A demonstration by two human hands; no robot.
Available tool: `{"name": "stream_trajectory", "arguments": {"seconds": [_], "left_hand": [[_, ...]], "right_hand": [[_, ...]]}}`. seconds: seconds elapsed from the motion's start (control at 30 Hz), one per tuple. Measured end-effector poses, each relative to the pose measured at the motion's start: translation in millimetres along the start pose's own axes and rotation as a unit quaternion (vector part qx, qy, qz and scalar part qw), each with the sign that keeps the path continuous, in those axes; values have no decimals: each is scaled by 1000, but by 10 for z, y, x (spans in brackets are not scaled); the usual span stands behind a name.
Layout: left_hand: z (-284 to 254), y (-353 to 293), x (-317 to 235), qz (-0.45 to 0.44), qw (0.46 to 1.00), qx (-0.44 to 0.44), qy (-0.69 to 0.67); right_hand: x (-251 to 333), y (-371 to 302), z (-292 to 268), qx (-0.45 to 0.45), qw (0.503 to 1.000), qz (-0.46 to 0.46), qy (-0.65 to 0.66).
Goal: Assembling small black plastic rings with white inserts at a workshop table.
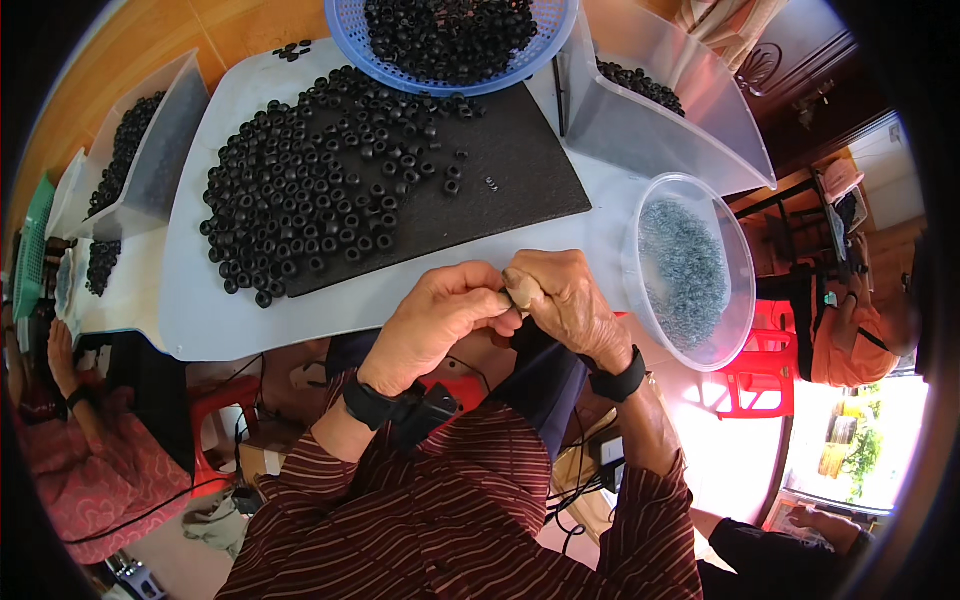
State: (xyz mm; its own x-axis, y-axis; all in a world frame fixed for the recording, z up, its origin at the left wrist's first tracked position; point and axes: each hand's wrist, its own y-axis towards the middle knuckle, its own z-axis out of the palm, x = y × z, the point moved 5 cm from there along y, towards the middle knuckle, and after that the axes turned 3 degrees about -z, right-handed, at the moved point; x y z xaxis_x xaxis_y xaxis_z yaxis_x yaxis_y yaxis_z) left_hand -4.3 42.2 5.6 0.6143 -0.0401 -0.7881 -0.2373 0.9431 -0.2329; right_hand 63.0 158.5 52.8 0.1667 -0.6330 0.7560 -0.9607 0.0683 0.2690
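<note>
Above my lap, by the table's front edge, my left hand (447, 318) and my right hand (566, 298) meet with fingers pinched together. A small dark piece shows between the thumbs and fingertips, mostly hidden, so its kind cannot be made out. Beyond them, a broad heap of black ring-shaped pieces (300, 190) covers the left of a dark mat (520, 150) and spills onto the pale table (205, 325). A few tiny coil-like bits (491, 183) lie on the mat. Right of my hands stands a clear round tub (742, 275) with many small bluish-grey pieces (683, 270).
A blue basket (345, 45) of black pieces stands at the table's back. Clear bins (660, 135) hold more at right and, as another bin (165, 160), at left. Red stools (765, 370) are nearby. A co-worker's hand (62, 355) shows at far left; another person (855, 340) is at right.
</note>
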Motion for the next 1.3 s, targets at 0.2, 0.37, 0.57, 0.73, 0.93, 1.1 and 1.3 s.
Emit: {"name": "stream_trajectory", "arguments": {"seconds": [0.2,0.37,0.57,0.73,0.93,1.1,1.3], "left_hand": [[29,23,-83,82,993,-29,75],[29,23,-138,102,989,-81,76],[-52,72,-100,119,978,-111,132],[-66,97,-45,122,982,-128,61],[16,108,-100,134,968,-164,134],[4,123,-101,99,968,-149,175],[23,122,-94,153,961,-167,156]], "right_hand": [[-155,-32,-6,-2,992,100,77],[-185,-151,-19,-96,974,116,171],[-112,-212,79,-130,980,97,115],[58,-136,136,-172,984,53,5],[13,-166,173,-245,965,-6,-92],[-12,-183,157,-260,962,-12,-86],[-27,-171,115,-232,972,45,-2]]}}
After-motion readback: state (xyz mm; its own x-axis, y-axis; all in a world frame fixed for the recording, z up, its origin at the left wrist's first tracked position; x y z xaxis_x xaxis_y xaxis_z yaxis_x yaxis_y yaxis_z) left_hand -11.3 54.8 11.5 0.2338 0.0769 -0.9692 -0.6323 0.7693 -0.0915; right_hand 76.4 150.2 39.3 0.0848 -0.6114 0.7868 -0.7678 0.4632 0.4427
